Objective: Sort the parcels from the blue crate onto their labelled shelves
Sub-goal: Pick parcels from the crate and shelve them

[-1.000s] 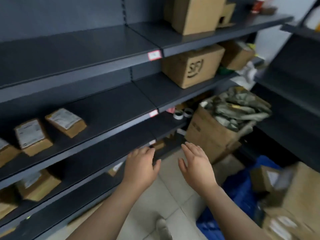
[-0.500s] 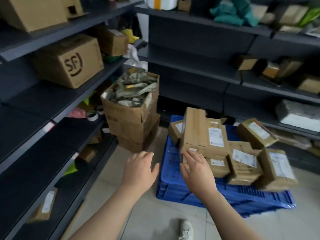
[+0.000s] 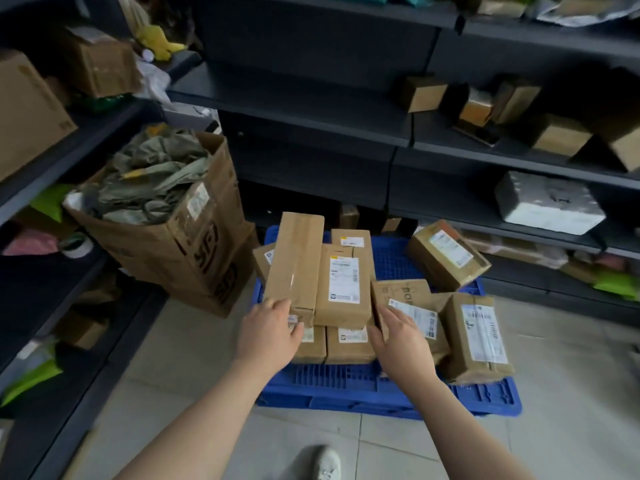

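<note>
Item: parcels, sitting stacked on the blue crate on the floor. I am holding left hand and right hand open, gripping nothing, flanking the top labelled parcel (probably sizing up a two-handed lift). Left fingers are hovering by the tall parcel.

Holding the bare left forearm and the bare right forearm out forward and down, rising from the bottom edge and angling in toward each other. Showing the back of the left hand, palm down, wrist straight, fingers loosely extended and close together, thumb lying out toward the right. Holding the right hand just apart from the left and about level with it, palm turned down and leftward, fingers straight and together, pointing forward and slightly left, thumb lying along the inner edge. Curling neither hand; keeping both sets of fingers relaxed.
</note>
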{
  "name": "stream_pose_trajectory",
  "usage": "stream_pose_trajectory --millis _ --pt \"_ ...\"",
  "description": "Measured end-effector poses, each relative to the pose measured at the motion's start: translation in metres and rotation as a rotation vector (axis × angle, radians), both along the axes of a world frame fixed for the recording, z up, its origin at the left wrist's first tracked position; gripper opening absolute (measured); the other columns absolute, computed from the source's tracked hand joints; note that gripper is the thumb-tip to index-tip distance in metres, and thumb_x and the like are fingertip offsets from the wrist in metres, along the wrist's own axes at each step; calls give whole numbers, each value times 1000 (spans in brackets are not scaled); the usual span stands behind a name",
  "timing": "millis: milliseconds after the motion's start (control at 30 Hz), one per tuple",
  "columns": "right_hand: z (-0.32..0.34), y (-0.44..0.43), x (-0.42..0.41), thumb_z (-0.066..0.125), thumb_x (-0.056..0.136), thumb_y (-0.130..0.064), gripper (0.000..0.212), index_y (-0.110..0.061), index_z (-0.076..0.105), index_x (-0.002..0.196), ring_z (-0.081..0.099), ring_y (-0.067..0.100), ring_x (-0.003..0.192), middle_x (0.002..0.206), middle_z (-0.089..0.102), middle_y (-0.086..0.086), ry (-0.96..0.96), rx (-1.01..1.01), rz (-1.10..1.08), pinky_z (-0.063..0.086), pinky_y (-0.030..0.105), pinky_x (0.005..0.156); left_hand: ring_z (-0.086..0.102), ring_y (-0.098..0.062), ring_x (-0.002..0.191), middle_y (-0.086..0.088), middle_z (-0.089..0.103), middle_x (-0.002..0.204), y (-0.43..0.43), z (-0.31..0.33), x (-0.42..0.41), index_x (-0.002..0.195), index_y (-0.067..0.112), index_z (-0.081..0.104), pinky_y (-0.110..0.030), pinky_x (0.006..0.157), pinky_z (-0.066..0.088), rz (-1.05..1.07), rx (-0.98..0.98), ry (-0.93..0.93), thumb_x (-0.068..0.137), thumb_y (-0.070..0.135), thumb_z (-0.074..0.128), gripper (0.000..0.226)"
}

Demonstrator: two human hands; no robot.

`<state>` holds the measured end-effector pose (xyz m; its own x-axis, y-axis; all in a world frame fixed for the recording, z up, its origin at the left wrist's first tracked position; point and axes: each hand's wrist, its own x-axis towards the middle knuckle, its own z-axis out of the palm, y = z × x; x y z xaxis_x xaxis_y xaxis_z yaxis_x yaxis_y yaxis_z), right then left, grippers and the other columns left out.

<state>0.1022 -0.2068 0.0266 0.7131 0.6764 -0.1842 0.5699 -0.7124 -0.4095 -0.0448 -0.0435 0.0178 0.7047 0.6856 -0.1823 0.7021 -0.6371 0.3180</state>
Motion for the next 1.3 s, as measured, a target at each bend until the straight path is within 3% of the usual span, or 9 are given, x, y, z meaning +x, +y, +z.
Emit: stream_pose_trajectory --millis 167,300,433,700,933,1100,1200,1300 --pt "-17 11 35 48 96 -27 31 -14 55 123 49 22 115 122 58 3 71 9 -28 38 31 96 32 -28 135 -9 32 150 18 -20 36 148 17 25 -40 108 35 68 -7 90 90 52 50 71" --pt "-51 35 46 46 94 -30 37 -20 50 130 51 21 117 125 55 -3 162 21 -6 45 36 97 11 -35 144 -15 10 158 41 -46 57 151 22 8 -49 114 20 180 -107 224 82 66 51 93" --pt "-81 61 52 44 97 -29 48 -20 36 143 31 22 136 150 34 3 193 -63 29 32 38 110 -1 -38 145 -16 -8 159 57 -76 78 151 27 -3 -55 114 15 215 -194 299 75 75 52 106" --pt "-128 106 55 35 99 -23 50 -20 22 147 -3 23 146 159 1 6 215 -246 142 8 37 119 -9 -41 144 -16 -29 153 76 -121 100 144 32 -27 -59 112 17 323 -310 363 53 81 66 139" --pt "-125 107 50 38 100 -25 52 -24 21 148 -5 21 146 159 0 3 193 -251 106 6 35 119 23 -38 136 -7 0 156 103 -113 75 141 45 -22 -58 107 32 376 -403 206 47 69 71 135" --pt "-110 119 51 37 99 -27 50 -23 25 147 2 21 145 158 8 4 273 -285 72 13 36 118 40 -29 125 -1 22 146 131 -94 42 145 50 -5 -56 100 42 458 -661 -131 59 45 80 121" --pt "-93 131 45 38 99 -33 49 -21 31 146 12 18 144 155 23 2 363 -182 -6 18 35 117 40 -23 128 3 28 146 140 -82 25 141 58 3 -55 101 43 465 -821 -280 58 49 83 115" --pt "-67 147 36 39 100 -33 45 -12 41 139 37 22 132 142 45 9 490 -33 -70 32 31 105 46 -10 120 7 39 142 140 -63 17 144 51 11 -33 94 46 432 -925 -430 62 43 80 108"
